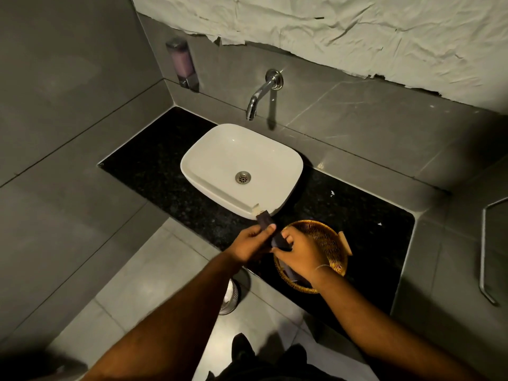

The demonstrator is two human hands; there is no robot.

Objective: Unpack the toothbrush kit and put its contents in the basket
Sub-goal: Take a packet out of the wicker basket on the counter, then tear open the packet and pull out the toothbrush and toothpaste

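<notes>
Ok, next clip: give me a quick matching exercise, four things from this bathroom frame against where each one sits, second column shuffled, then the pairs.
Things:
1. toothbrush kit box
2. woven basket
3. soap dispenser
4. tap

Places:
A. on the side wall, left of the sink
B. on the black counter, under the right hand
C. on the back wall, spout over the sink
D. held between the left hand and the right hand

Pairs: 1-D, 2-B, 3-A, 4-C
</notes>
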